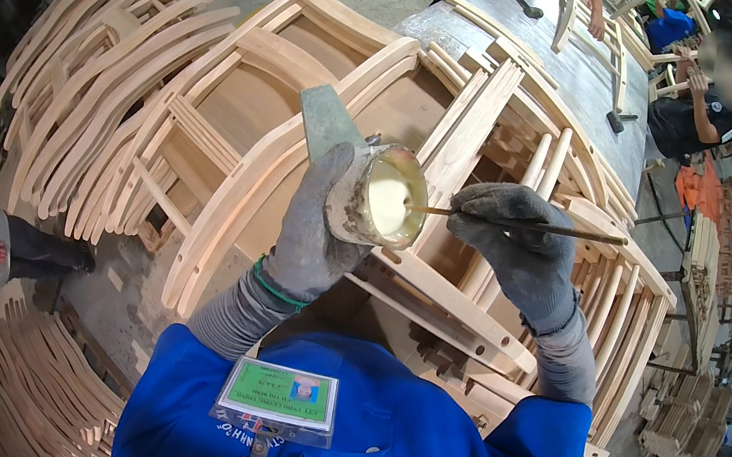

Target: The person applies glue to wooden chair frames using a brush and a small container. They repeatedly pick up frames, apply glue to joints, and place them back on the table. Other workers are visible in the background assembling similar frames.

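Head view: left fingers (328, 176) wrap a cup (350, 196), right fingers (487, 199) seemingly pinch a stick (594, 236).

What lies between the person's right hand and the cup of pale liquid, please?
In the head view, a thin stick bridges that stretch, running from the right hand into the mouth of the cup.

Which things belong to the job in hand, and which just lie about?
In use:
- cup of pale liquid, left hand
- thin stick, right hand
- wooden frames beneath, probably

Lying about, apparently:
- mallet on metal table
- orange sheet
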A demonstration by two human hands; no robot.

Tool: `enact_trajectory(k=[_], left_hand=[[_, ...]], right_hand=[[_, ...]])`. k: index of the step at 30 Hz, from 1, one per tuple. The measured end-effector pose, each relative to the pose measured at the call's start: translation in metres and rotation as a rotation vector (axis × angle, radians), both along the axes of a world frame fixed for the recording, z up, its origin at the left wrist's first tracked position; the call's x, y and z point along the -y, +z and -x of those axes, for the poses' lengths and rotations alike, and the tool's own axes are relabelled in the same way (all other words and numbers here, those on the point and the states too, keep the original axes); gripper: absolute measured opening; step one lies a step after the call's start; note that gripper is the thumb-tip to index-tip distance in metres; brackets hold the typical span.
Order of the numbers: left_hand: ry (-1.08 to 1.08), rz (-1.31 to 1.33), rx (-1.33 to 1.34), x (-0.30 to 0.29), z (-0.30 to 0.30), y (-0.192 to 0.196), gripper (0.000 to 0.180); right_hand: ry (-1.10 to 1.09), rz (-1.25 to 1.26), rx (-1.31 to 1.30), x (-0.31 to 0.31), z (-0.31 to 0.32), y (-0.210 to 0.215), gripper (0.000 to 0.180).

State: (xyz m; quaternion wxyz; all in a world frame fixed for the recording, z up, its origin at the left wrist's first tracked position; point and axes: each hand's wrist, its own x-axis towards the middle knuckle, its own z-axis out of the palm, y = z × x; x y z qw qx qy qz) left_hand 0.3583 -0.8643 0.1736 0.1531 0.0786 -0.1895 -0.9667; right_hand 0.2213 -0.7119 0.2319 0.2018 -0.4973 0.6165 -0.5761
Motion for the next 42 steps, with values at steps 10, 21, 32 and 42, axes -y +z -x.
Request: enact_trajectory(k=[10, 21, 32, 42], left_hand=[[-0.014, -0.088, 0.053, -0.018, -0.032, -0.022, 0.055], [0.002, -0.130, 0.017, 0.013, -0.075, -0.037, 0.053], [0.236, -0.158, 0.096, 0.029, -0.098, -0.033, 0.056], [0.228, -0.193, 0.092, 0.034, -0.101, -0.037, 0.055]], right_hand=[[-0.169, 0.273, 1.099, -0.019, -0.043, -0.047, 0.015], [-0.391, 0.419, 0.914, -0.045, -0.057, -0.096, 0.013], [-0.677, 0.195, 0.403, -0.022, -0.072, -0.098, 0.009], [-0.494, -0.374, -0.178, -0.009, -0.075, -0.064, 0.006]])
